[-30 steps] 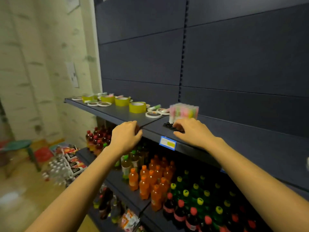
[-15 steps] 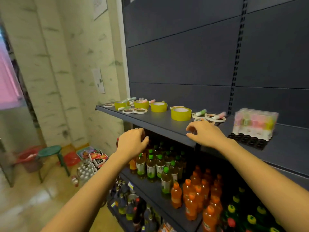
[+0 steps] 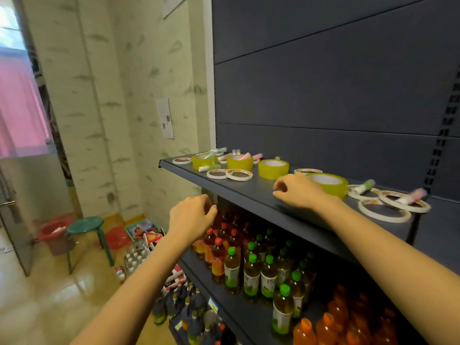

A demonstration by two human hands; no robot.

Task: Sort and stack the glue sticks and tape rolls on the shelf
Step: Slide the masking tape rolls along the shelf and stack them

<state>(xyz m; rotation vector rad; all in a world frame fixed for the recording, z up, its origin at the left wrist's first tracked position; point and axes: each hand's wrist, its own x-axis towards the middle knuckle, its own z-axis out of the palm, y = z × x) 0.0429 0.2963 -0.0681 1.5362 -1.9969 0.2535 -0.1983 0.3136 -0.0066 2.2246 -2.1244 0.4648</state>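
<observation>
Several wide yellow tape rolls stand on the dark shelf [image 3: 249, 192]; one [image 3: 273, 169] sits mid-shelf and another [image 3: 331, 184] lies right behind my right hand [image 3: 297, 191]. Thin white tape rings lie flat, a pair at the left [image 3: 230, 174] and others at the right [image 3: 384, 211]. Pastel glue sticks lie scattered, some at the back left [image 3: 249, 155], one on the right [image 3: 364, 186]. My right hand hovers over the shelf with curled fingers, holding nothing. My left hand [image 3: 191, 217] hangs loosely curled below the shelf's front edge, holding nothing.
Lower shelves hold several drink bottles [image 3: 251, 272] with red, green and orange caps. On the floor to the left stand a green stool [image 3: 86, 226], a red bucket [image 3: 53, 232] and crates of goods [image 3: 144, 235]. A glass door [image 3: 15, 207] is at far left.
The view has swung left along the shelf; the pack of glue sticks is out of frame. My right hand has moved left from the pack to beside a yellow tape roll. My left hand stays below the edge.
</observation>
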